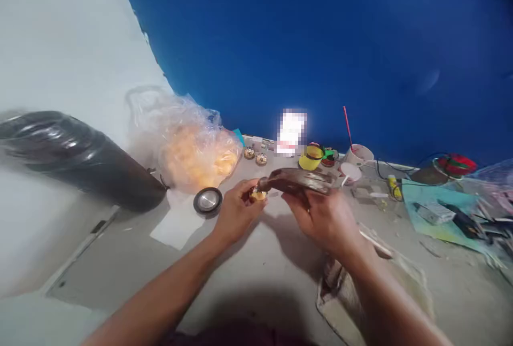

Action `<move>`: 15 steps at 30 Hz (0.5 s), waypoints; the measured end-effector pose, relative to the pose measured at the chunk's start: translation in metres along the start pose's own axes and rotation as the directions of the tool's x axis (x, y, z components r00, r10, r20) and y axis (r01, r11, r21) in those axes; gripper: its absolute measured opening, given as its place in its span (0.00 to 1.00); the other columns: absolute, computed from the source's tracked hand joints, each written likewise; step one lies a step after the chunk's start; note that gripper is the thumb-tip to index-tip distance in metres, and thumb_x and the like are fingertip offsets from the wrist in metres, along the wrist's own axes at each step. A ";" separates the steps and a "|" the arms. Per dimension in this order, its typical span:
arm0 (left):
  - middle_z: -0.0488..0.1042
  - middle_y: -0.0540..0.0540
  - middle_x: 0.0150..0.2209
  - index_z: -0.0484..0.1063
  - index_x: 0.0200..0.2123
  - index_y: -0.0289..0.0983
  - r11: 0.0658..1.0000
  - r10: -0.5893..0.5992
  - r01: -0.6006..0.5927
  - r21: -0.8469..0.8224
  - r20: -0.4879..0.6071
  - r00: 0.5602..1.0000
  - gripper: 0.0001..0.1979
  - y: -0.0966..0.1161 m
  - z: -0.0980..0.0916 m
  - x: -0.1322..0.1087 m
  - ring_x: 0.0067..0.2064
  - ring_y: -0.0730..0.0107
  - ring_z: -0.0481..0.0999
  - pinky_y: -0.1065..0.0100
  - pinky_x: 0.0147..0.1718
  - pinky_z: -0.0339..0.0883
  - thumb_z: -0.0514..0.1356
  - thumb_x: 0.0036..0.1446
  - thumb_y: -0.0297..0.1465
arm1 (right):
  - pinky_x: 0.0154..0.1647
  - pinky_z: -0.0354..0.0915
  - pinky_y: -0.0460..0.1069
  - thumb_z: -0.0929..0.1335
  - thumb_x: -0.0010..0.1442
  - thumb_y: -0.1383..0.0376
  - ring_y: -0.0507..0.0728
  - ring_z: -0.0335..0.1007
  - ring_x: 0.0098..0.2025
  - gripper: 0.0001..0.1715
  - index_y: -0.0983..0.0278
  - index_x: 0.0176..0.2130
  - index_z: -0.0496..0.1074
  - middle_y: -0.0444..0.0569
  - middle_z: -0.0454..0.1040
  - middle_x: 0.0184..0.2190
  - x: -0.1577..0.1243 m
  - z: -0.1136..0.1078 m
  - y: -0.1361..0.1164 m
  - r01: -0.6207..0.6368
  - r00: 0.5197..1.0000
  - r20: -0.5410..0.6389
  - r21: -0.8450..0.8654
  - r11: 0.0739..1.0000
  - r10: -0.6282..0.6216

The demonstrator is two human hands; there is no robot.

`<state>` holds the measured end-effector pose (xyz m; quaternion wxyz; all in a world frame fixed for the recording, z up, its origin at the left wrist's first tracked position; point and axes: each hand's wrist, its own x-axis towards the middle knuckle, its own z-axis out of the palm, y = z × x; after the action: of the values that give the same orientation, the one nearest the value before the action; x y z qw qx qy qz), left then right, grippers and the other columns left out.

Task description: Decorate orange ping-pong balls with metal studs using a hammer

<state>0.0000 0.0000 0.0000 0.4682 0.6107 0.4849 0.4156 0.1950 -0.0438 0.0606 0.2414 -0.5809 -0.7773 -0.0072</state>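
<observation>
My left hand [239,211] is closed around a small gold-coloured round piece [258,195], pinched between thumb and fingers above the table. My right hand [328,217] wraps round a glossy brown bottle-shaped thing [298,179], tilted sideways. Its narrow end touches or nearly touches the top of the gold piece; the exact contact cannot be made out. Beyond my left hand, two small gold round pieces [261,159] with speckled tops stand side by side. A dark round object with a silver disc [208,200] lies left of my left hand.
A clear plastic bag of orange-yellow contents [196,159] sits at the back left, near a large plastic-wrapped black roll [108,169]. White paper [176,228] lies in front. Behind are a yellow cup [310,159] and white tub [360,153]; a cloth [409,282] and clutter lie right.
</observation>
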 end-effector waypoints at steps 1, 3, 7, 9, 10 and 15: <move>0.78 0.47 0.38 0.79 0.47 0.37 1.000 0.006 -0.006 0.009 0.005 1.000 0.19 -0.001 0.001 0.001 0.32 0.73 0.70 0.71 0.31 0.64 0.65 0.50 0.31 | 0.34 0.67 0.49 0.65 0.68 0.59 0.61 0.81 0.38 0.18 0.61 0.49 0.80 0.52 0.84 0.39 0.000 0.001 0.001 -0.015 1.000 0.007 -0.026 1.000 0.015; 0.77 0.48 0.37 0.79 0.45 0.37 0.999 0.019 -0.019 0.032 0.008 1.000 0.17 -0.003 0.003 0.002 0.32 0.73 0.71 0.71 0.31 0.64 0.65 0.50 0.30 | 0.31 0.66 0.49 0.65 0.67 0.58 0.61 0.81 0.35 0.17 0.61 0.47 0.80 0.52 0.84 0.35 0.001 0.002 0.001 -0.038 0.999 0.001 -0.053 0.998 0.038; 0.76 0.49 0.35 0.79 0.43 0.38 0.994 0.056 -0.054 0.098 -0.015 0.998 0.15 -0.004 0.004 0.003 0.31 0.72 0.71 0.71 0.31 0.64 0.65 0.50 0.29 | 0.37 0.68 0.50 0.64 0.67 0.59 0.61 0.80 0.40 0.19 0.59 0.52 0.78 0.52 0.84 0.43 0.002 -0.002 0.001 -0.052 0.994 -0.101 -0.011 0.999 0.050; 0.76 0.49 0.35 0.79 0.43 0.37 0.993 0.059 -0.058 0.103 -0.011 0.998 0.15 -0.004 0.005 0.002 0.31 0.72 0.71 0.71 0.31 0.65 0.65 0.49 0.29 | 0.36 0.68 0.50 0.65 0.67 0.59 0.61 0.81 0.39 0.18 0.59 0.50 0.79 0.51 0.84 0.42 0.002 -0.003 0.000 -0.062 0.998 -0.028 -0.014 0.998 0.062; 0.76 0.49 0.36 0.78 0.43 0.37 0.993 0.061 -0.061 0.106 -0.005 0.998 0.16 -0.004 0.005 0.002 0.31 0.72 0.71 0.71 0.31 0.65 0.65 0.49 0.29 | 0.35 0.67 0.50 0.65 0.67 0.58 0.61 0.80 0.37 0.17 0.59 0.49 0.80 0.51 0.84 0.39 0.002 -0.004 0.000 -0.074 0.997 0.027 -0.029 0.997 0.075; 0.74 0.51 0.31 0.79 0.41 0.38 0.978 0.088 -0.078 0.192 -0.041 0.995 0.13 -0.003 0.005 0.001 0.31 0.73 0.71 0.72 0.30 0.65 0.64 0.49 0.28 | 0.35 0.66 0.50 0.65 0.66 0.56 0.62 0.80 0.36 0.19 0.61 0.47 0.80 0.52 0.84 0.37 0.001 -0.004 0.001 -0.126 0.992 -0.009 -0.014 0.992 0.126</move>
<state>0.0048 0.0004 -0.0044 0.3778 0.6621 0.5078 0.4013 0.1973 -0.0437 0.0646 0.2403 -0.6308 -0.7378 -0.0001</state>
